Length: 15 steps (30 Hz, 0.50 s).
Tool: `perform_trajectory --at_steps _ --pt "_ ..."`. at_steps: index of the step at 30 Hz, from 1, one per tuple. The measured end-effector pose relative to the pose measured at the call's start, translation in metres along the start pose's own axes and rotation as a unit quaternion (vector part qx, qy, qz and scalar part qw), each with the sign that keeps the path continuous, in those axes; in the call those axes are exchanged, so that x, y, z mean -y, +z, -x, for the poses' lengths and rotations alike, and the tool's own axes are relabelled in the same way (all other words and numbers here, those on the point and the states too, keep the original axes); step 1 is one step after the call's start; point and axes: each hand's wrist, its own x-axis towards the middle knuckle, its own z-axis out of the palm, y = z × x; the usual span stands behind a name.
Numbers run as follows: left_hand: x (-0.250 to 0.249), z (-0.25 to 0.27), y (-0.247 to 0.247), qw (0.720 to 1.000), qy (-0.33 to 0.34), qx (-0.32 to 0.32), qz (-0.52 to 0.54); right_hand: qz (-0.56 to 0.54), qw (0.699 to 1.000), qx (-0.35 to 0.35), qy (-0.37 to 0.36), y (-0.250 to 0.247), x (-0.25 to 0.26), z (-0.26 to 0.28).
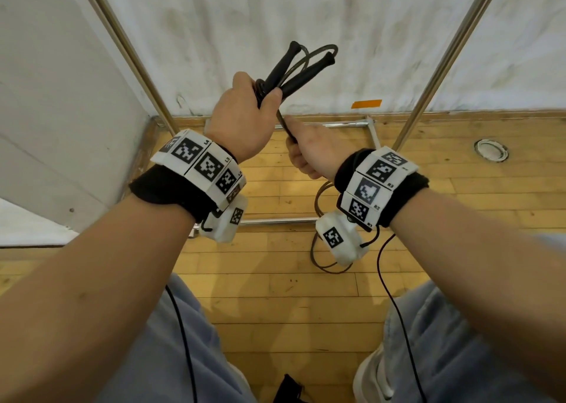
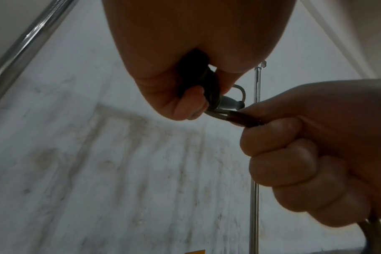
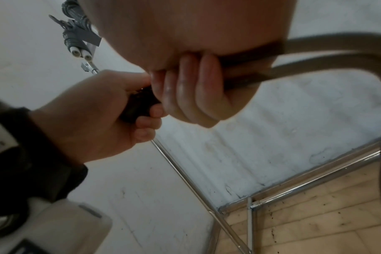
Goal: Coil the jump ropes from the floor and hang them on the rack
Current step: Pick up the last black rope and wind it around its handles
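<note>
Gripped in the left hand (image 1: pixel 242 117) are the two black handles (image 1: pixel 288 71) of a dark jump rope (image 1: pixel 318 52); its cord is clenched by the right hand (image 1: pixel 312 151), loops hanging toward the wooden floor (image 1: pixel 275 295), before the metal rack (image 1: pixel 438 75).

Both forearms extended forward, left hand (image 1: pixel 245 117) raised and fisted, right hand (image 1: pixel 312 151) held just below it, fingers curled closed.
</note>
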Motion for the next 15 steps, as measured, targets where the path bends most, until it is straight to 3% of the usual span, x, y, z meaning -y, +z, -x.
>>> perform_trajectory --at_steps 10,15 --pt "0.0007 -0.0010 0.0038 0.999 0.009 0.010 0.042 0.105 0.992 0.018 -0.074 0.0010 0.0041 0.0089" --pt "-0.0014 -0.0046 -0.0040 0.994 -0.030 0.001 0.107 0.201 0.964 -0.095 -0.143 -0.0012 -0.0029 0.0063"
